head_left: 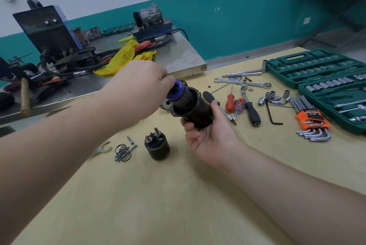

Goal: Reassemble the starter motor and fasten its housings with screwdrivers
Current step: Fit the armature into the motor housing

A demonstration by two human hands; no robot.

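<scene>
Both bare forearms are extended over the pale wooden desk [178, 195]. The black cylindrical motor housing [200, 112] is cradled above the desk in the upturned right hand [210, 135], fingers curled around its underside. The ribbed armature with a blue end ring [180, 94], partly seated in the housing, is pinched at its tip by the left hand [138, 88]. The black solenoid cylinder [157, 146] is stood on the desk below.

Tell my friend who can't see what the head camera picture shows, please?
Two hands put a starter motor together over a yellow table: the right hand cups the black housing, and the left hand pinches the blue-tipped armature sticking out of it. Screwdrivers lie nearby.
</scene>
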